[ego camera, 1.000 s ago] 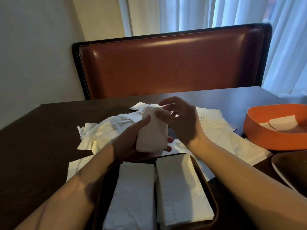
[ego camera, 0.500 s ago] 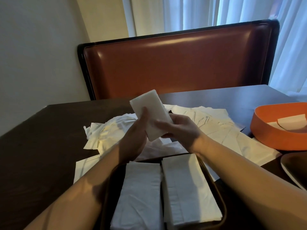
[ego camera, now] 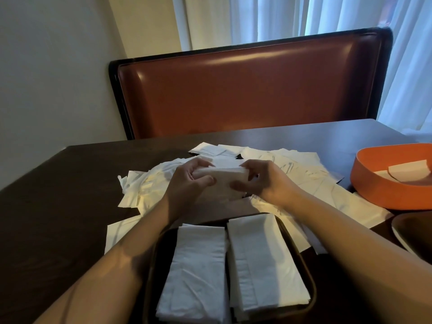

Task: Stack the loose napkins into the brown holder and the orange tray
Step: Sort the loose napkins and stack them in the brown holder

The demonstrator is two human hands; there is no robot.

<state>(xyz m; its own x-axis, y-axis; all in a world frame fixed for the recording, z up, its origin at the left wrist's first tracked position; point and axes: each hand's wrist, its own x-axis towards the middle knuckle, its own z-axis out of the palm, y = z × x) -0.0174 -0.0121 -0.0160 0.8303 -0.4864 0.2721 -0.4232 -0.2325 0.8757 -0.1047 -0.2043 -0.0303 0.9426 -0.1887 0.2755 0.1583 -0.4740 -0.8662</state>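
two hands, one folded stack, two containers

we count two bare hands at work, both above the loose pile. our left hand (ego camera: 189,181) and right hand (ego camera: 261,181) hold one small stack of folded napkins (ego camera: 225,182) between them, lying crosswise; each hand has its fingers curled over the far edge and its thumb pressed on the near face, so both pinch the stack at its ends. the stack is white, soft paper, oblong, with a thick layered edge along the top.

beneath the hands lies the loose napkin pile (ego camera: 304,174), a spread of thin white sheets, creased and overlapping, too many for us to count; it runs across the dark table (ego camera: 58,206) from left of the hands to just beside the orange tray.

we count two containers for the napkins. the brown holder (ego camera: 301,260) sits nearest us, a rounded-corner rectangle with a low dark rim, and it holds two stacks of folded napkins side by side: a left stack (ego camera: 196,272) with a faintly crumpled top and a right stack (ego camera: 261,258) with a flat top and a lengthwise fold line. the orange tray (ego camera: 383,192) stands at the right, oval, smooth-walled and matte, with one or two folded white napkins inside; we cannot tell which.

one pale shallow dish (ego camera: 411,232) shows at the right edge, partly cut off. one reddish-brown leather bench back (ego camera: 245,90) with dark trim stands beyond the table.
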